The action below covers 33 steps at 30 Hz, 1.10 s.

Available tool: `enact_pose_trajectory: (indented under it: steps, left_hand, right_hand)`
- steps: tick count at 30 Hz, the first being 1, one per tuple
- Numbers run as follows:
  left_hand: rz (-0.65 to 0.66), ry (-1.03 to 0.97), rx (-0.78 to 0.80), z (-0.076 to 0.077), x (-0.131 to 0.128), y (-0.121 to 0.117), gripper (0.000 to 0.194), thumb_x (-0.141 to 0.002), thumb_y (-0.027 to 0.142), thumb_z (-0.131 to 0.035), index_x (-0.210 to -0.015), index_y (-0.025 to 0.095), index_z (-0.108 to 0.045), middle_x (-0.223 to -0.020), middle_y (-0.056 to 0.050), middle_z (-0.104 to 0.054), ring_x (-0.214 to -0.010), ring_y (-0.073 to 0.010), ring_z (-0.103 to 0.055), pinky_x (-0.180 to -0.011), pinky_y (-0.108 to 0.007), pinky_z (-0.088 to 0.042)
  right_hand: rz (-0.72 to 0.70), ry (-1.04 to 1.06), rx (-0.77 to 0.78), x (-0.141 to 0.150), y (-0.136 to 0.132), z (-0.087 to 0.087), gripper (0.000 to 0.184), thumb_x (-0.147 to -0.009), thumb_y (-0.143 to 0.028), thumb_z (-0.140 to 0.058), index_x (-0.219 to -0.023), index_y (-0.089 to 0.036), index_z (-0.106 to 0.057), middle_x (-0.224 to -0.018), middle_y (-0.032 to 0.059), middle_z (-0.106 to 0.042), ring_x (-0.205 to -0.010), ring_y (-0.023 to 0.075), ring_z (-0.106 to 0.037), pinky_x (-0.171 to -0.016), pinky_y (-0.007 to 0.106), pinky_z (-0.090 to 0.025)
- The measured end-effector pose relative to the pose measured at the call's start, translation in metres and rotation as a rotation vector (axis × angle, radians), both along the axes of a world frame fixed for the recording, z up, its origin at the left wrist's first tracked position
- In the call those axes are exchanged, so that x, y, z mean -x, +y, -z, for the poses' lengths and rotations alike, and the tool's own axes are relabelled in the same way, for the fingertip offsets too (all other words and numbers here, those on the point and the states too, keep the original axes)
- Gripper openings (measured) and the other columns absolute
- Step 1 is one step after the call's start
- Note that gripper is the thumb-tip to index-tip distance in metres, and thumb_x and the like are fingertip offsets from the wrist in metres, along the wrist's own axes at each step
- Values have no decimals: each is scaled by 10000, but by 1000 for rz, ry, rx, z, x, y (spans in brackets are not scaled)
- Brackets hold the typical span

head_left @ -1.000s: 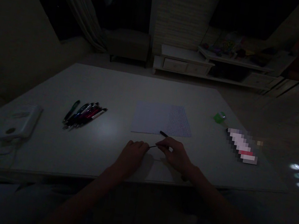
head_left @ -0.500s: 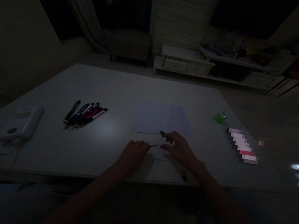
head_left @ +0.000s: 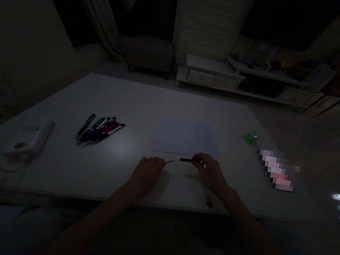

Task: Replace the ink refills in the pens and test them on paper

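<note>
In dim light my left hand (head_left: 147, 172) rests on the white table (head_left: 130, 94), fingers closed on a thin rod-like pen part (head_left: 170, 161) that sticks out to the right. My right hand (head_left: 211, 172) is closed on a black pen piece (head_left: 186, 160), held level and pointing left toward that thin part; a small gap separates the two pieces. Just beyond both hands lies a sheet of paper (head_left: 184, 136), its right half covered with writing.
A bunch of several pens (head_left: 99, 129) lies on the table's left side. A white device (head_left: 33, 137) with a cable sits near the left edge. A small green object (head_left: 250, 136) and a blurred-out item (head_left: 275, 170) lie right. A low cabinet (head_left: 211, 75) stands behind.
My right hand has turned the black pen piece from pointing away to lying level, aimed at the thin part in my left hand. The view shifted slightly.
</note>
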<state>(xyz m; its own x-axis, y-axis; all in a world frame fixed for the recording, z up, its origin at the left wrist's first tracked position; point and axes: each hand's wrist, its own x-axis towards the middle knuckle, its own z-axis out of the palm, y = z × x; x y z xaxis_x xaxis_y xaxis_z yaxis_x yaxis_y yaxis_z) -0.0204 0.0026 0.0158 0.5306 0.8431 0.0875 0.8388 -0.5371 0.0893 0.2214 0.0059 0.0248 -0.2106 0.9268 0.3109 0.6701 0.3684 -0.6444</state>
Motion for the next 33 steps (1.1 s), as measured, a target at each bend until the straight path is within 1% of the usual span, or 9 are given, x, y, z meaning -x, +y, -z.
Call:
enact_pose_trajectory:
  steps: [7,12,16,20,22,25,27,29,33]
  left_hand:
    - [19,5,5,0,-2,-3,176,-895,139,-353,-968,178,-508,-905,-54,-591,-851,-188,-547,-747,-327,-356]
    - [6,10,42,-2,-3,-3,196,-882,113,-353,-985,179,-506,-918,-60,-589,-857,-185,-546,-763,-333,-360]
    - [12,1,28,-1,-4,-3,187,-881,116,-362,-978,179,-508,-927,-59,-588,-874,-188,-547,-773,-336,-359]
    - [53,-57,27,1,-7,-3,162,-899,163,-373,-977,183,-513,-926,-57,-606,-876,-195,-561,-762,-338,-362]
    - [70,-111,32,4,-10,-3,183,-911,205,-379,-1053,177,-491,-971,-64,-619,-898,-197,-569,-772,-339,-362]
    - [92,-162,46,7,-14,-4,338,-913,230,-396,-1241,157,-362,-1031,-82,-626,-922,-190,-577,-784,-332,-363]
    - [101,-156,56,7,-15,-4,391,-909,232,-407,-1279,144,-316,-1021,-87,-634,-904,-189,-584,-778,-330,-366]
    - [117,-132,56,6,-14,-5,338,-906,220,-413,-1232,146,-367,-1013,-83,-633,-900,-192,-581,-777,-334,-363]
    - [145,-66,45,2,-13,-7,149,-910,192,-392,-1023,163,-484,-954,-62,-622,-882,-199,-568,-765,-342,-356]
  right_hand:
    - [-53,31,-60,11,-3,0,67,-808,-223,-554,-858,-201,-595,-817,36,-623,-748,146,-567,-695,272,-440]
    - [-36,41,-102,5,-1,-1,85,-808,-245,-554,-858,-197,-604,-826,49,-625,-751,157,-574,-699,290,-453]
    - [-38,56,-82,5,-3,-3,88,-807,-249,-560,-851,-192,-611,-817,51,-628,-742,156,-579,-694,286,-456]
    - [-65,75,-40,15,-8,-4,98,-813,-266,-558,-847,-194,-615,-816,52,-632,-760,158,-583,-705,286,-457]
    - [-81,86,-19,22,-10,-3,103,-811,-270,-561,-849,-195,-620,-818,52,-636,-765,158,-585,-711,289,-460]
    - [-128,114,1,31,-13,-1,114,-811,-265,-560,-866,-197,-633,-840,57,-648,-786,161,-593,-732,296,-463]
    - [-140,146,17,35,-15,0,123,-809,-260,-562,-875,-195,-643,-847,57,-656,-792,158,-600,-739,290,-462]
    - [-130,176,56,38,-16,0,123,-805,-259,-567,-863,-195,-655,-834,48,-667,-774,151,-607,-724,273,-458]
    - [-113,200,181,40,-17,-4,153,-814,-274,-544,-824,-186,-669,-792,30,-683,-703,132,-610,-653,233,-442]
